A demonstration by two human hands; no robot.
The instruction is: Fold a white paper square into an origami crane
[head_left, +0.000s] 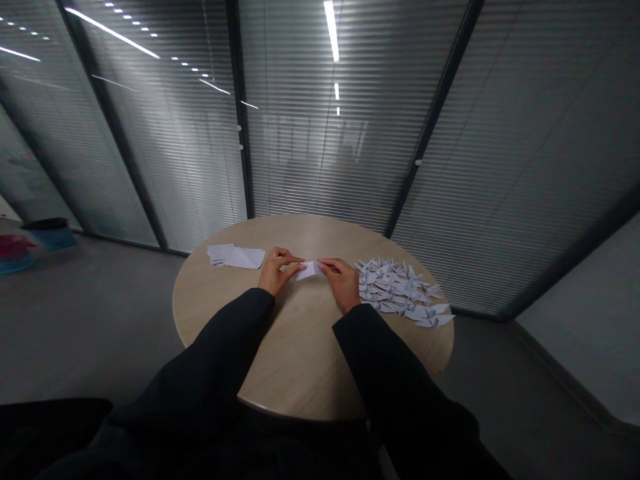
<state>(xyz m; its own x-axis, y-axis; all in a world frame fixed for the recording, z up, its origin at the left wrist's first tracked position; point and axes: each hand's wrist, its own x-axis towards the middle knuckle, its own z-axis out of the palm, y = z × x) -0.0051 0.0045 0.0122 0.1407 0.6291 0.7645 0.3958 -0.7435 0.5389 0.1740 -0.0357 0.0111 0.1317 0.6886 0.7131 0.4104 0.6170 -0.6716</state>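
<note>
Between my two hands is a small piece of folded white paper (307,271), held low over the middle of the round table (295,333). My left hand (278,268) pinches its left end between thumb and fingers. The right end is gripped by my right hand (342,280), whose fingertips cover that corner. Just left of my left hand lies a loose stack of white paper sheets (235,256). A spread pile of folded white paper cranes (397,288) lies beside my right hand, on the right side of the table.
Glass partitions with blinds (330,167) stand right behind the table's far edge. On the floor at far left are a blue bin with a black liner (51,235) and a bin with a red liner (15,252). A pale wall (595,320) stands at right.
</note>
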